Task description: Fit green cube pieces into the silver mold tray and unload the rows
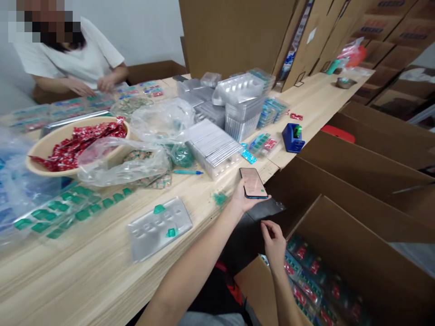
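A smartphone (253,183) with a lit screen rests in my left hand (242,199), just past the table's front edge. My right hand (274,240) hangs below and to the right of it, fingers curled and thumb near the fingertips; whether anything small is between them cannot be made out. On the table (112,276) to the left lies a clear plastic tray (159,231) with two green pieces on it. Small green bits (219,198) are scattered close to my left hand.
A bowl of red packets (78,145), plastic bags (163,122), stacked trays (215,145) and a blue tape dispenser (292,138) stand on the table. Across it sits a person in white (74,59). Open cartons (360,231) fill the lower right, one holding packed sets.
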Demonstrator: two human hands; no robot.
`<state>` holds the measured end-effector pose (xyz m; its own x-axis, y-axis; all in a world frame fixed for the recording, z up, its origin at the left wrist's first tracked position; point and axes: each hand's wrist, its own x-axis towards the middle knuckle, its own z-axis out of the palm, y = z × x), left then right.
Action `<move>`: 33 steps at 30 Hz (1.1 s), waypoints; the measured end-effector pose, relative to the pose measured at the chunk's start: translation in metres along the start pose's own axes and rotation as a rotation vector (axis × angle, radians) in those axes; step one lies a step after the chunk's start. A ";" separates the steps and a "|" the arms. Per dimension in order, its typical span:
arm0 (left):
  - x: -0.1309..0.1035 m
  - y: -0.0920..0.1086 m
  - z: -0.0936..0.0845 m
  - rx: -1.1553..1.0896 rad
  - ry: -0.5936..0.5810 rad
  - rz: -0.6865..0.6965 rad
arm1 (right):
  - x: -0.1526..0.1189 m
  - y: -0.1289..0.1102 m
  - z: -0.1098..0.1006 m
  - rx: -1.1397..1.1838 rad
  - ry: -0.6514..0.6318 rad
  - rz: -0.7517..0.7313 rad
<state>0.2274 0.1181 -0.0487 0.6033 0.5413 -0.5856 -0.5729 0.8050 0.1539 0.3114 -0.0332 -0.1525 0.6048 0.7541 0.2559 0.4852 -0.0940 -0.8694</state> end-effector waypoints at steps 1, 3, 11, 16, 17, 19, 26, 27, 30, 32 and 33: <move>0.000 0.001 0.000 -0.007 0.011 0.011 | 0.001 0.000 0.002 0.011 -0.007 0.011; -0.003 0.002 0.000 -0.019 0.037 0.023 | 0.003 0.000 0.007 0.036 -0.018 0.034; -0.016 0.007 -0.001 -0.025 0.151 -0.007 | 0.008 -0.002 0.022 0.149 -0.055 0.120; -0.026 0.012 0.003 0.022 0.139 -0.016 | 0.009 -0.014 0.025 0.169 -0.066 0.102; -0.032 0.012 0.001 0.041 0.138 -0.023 | 0.008 -0.017 0.024 0.158 -0.066 0.084; -0.047 0.010 -0.010 0.084 0.135 -0.018 | 0.008 -0.025 0.020 0.121 -0.060 0.035; -0.127 -0.002 -0.093 0.261 0.137 0.235 | 0.033 -0.043 0.016 -0.084 -0.276 -0.196; -0.137 -0.004 -0.105 0.338 0.125 0.267 | 0.038 -0.043 0.019 -0.107 -0.323 -0.217; -0.161 -0.009 -0.133 0.484 0.118 0.317 | 0.050 -0.043 0.025 -0.164 -0.419 -0.257; -0.170 -0.011 -0.144 0.526 0.139 0.338 | 0.054 -0.044 0.027 -0.189 -0.444 -0.273; -0.174 -0.012 -0.147 0.543 0.147 0.347 | 0.055 -0.044 0.027 -0.196 -0.451 -0.280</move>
<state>0.0478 -0.0213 -0.0662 0.3298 0.7833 -0.5268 -0.3358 0.6189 0.7100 0.3059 0.0299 -0.1114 0.1278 0.9667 0.2219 0.7224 0.0626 -0.6886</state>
